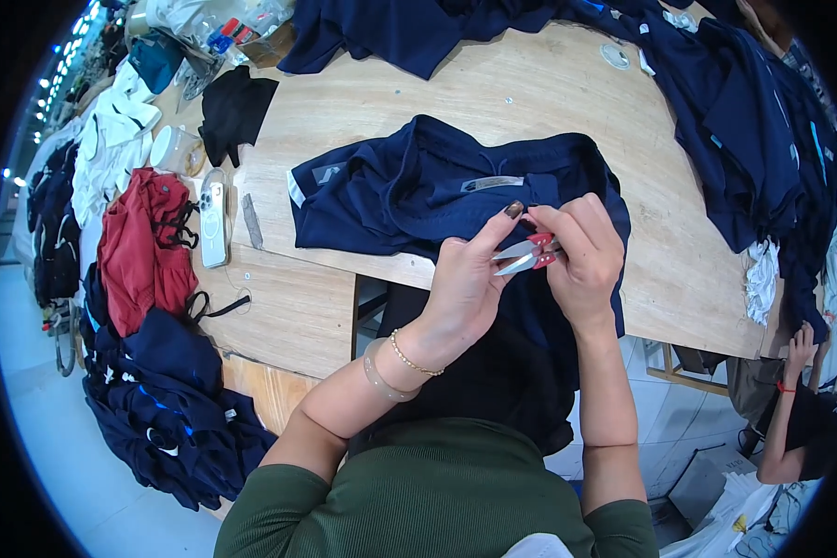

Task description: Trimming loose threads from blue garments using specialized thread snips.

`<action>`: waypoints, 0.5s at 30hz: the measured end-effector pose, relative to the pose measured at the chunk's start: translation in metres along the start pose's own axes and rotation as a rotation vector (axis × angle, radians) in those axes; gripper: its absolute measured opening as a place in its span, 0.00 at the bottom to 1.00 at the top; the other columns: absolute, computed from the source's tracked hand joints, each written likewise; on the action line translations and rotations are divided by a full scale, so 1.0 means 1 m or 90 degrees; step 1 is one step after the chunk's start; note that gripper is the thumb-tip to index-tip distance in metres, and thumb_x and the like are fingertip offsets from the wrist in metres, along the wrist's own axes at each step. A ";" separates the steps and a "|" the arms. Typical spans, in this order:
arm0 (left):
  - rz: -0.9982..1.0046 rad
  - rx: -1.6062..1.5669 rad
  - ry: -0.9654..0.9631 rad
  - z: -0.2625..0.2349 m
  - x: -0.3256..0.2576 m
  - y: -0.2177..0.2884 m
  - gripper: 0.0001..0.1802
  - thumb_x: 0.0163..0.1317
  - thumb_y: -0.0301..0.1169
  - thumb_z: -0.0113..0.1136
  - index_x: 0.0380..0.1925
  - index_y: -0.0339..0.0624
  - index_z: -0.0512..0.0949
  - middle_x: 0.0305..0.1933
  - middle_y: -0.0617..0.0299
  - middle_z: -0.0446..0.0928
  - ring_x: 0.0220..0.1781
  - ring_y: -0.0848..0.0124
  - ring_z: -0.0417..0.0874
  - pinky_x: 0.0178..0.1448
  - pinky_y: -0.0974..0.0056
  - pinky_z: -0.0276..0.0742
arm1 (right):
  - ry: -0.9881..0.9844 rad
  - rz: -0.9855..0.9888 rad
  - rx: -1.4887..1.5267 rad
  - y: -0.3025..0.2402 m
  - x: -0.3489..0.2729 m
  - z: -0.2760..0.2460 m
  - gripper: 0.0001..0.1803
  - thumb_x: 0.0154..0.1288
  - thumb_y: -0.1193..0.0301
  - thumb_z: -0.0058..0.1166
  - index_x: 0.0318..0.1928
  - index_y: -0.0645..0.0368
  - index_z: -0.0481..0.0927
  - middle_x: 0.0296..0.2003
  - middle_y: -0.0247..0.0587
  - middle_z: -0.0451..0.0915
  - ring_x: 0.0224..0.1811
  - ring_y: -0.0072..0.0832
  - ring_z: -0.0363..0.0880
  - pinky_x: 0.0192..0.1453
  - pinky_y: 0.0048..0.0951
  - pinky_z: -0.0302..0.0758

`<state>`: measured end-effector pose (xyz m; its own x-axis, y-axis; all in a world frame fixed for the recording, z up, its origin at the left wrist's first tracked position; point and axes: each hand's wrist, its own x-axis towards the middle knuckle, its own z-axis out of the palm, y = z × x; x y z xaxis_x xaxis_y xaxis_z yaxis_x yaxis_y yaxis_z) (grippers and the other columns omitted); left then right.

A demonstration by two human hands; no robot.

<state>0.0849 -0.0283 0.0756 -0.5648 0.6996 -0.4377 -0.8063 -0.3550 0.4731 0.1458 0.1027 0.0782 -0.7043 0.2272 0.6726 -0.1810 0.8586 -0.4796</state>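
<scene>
My right hand (584, 259) is closed around red-handled thread snips (528, 256). Their two silver blades point left and stand slightly apart. Close beside them, my left hand (465, 288) is closed, its thumb raised toward the right fingertips. Whatever lies between the left fingers is too small or hidden to make out. Both hands are over the near side of a navy garment (358, 209), spread on the table in folds. A waistband-like opening faces up, with a pale label (493, 184) inside. Part of the garment hangs over the table's near edge toward my lap.
A wooden table (665, 279) curves around me. To the left lie a phone (214, 223), a red garment (144, 251), black cloth (235, 107) and a navy pile (167, 418). More navy garments (735, 121) cover the right side. Another person's hand (795, 353) is at the far right.
</scene>
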 end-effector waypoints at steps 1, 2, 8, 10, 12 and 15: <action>0.000 0.000 0.000 0.002 0.000 0.000 0.08 0.69 0.30 0.58 0.40 0.39 0.83 0.44 0.67 0.82 0.44 0.76 0.84 0.58 0.62 0.82 | 0.014 0.045 0.029 -0.001 0.001 0.001 0.12 0.46 0.87 0.58 0.34 0.63 0.81 0.25 0.40 0.70 0.26 0.34 0.71 0.28 0.29 0.67; 0.014 -0.009 0.010 0.007 0.000 0.000 0.07 0.69 0.30 0.58 0.39 0.39 0.82 0.44 0.67 0.81 0.44 0.77 0.83 0.57 0.61 0.82 | 0.028 0.090 0.058 -0.002 0.002 0.000 0.11 0.47 0.87 0.57 0.33 0.63 0.79 0.25 0.40 0.70 0.26 0.33 0.72 0.28 0.29 0.67; 0.046 -0.031 -0.004 0.004 0.005 0.006 0.06 0.69 0.29 0.58 0.40 0.40 0.82 0.42 0.71 0.81 0.39 0.81 0.82 0.62 0.55 0.81 | 0.128 0.460 0.379 -0.001 0.006 -0.016 0.06 0.68 0.75 0.59 0.41 0.62 0.76 0.34 0.30 0.74 0.36 0.15 0.71 0.46 0.17 0.72; 0.046 -0.039 -0.009 0.003 0.006 0.006 0.06 0.68 0.29 0.58 0.39 0.41 0.82 0.43 0.70 0.81 0.43 0.81 0.82 0.62 0.55 0.81 | 0.077 0.410 0.288 0.002 0.000 -0.026 0.08 0.67 0.74 0.60 0.42 0.62 0.75 0.34 0.30 0.75 0.37 0.15 0.71 0.45 0.19 0.73; 0.037 -0.035 0.005 0.006 0.004 0.008 0.06 0.68 0.28 0.58 0.38 0.41 0.82 0.42 0.70 0.81 0.44 0.80 0.82 0.62 0.56 0.81 | 0.067 0.428 0.277 -0.001 -0.003 -0.032 0.10 0.62 0.76 0.65 0.39 0.63 0.76 0.31 0.34 0.76 0.36 0.20 0.73 0.43 0.23 0.73; 0.041 -0.029 0.022 0.011 0.003 0.007 0.05 0.68 0.28 0.57 0.38 0.41 0.82 0.42 0.68 0.81 0.45 0.78 0.83 0.61 0.56 0.82 | 0.037 0.264 0.079 -0.001 -0.004 -0.038 0.14 0.49 0.78 0.71 0.31 0.67 0.76 0.29 0.42 0.75 0.34 0.32 0.74 0.40 0.28 0.73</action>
<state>0.0793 -0.0223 0.0859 -0.6205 0.6533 -0.4338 -0.7751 -0.4268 0.4658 0.1751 0.1186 0.0977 -0.6951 0.5705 0.4375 0.0263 0.6283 -0.7776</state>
